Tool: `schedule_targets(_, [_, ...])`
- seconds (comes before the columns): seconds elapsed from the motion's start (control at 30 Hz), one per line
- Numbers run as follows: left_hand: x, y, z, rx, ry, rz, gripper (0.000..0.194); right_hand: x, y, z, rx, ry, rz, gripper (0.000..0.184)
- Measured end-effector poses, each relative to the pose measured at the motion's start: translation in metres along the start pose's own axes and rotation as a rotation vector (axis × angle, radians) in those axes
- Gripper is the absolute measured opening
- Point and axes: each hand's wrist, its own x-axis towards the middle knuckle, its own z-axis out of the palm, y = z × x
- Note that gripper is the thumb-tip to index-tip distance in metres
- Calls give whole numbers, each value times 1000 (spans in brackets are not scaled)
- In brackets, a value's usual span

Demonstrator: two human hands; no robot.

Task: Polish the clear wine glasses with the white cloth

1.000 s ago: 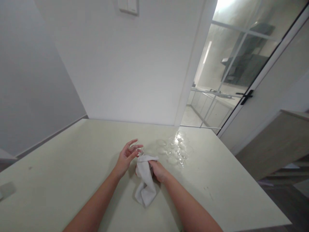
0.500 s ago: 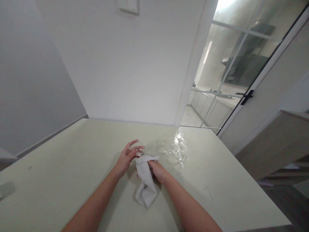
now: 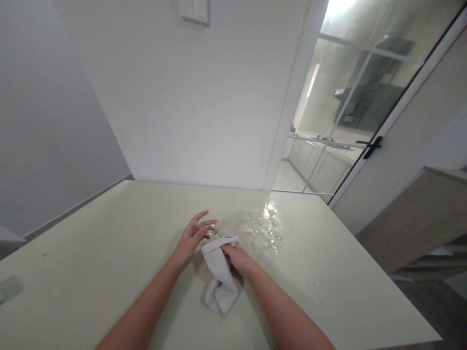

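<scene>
My left hand is curled round a clear drinking glass, its fingers partly spread along the bowl. Much of that glass is see-through and its lower part is hard to make out. A white cloth is gripped in my right hand, whose fingertips go under its folded top edge, close to the glass. The loose end of the cloth hangs toward me. To the right of both hands, a tight cluster of clear glasses stands on the pale table.
The table's far edge meets a white wall. Behind its right corner is a glass-paned door with a black handle, with a kitchen beyond. A blurred greyish object lies at the table's left edge. Wooden shelving stands to the right.
The cloth's upper edge has shifted slightly left and its folds have opened a little. Both hands stay in nearly the same place.
</scene>
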Motion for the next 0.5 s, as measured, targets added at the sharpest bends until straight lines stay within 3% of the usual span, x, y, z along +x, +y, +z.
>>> schedule_targets(0.5, [-4, 5, 2, -156, -46, -54, 69, 6, 8, -5, -38, -32, -74, 29])
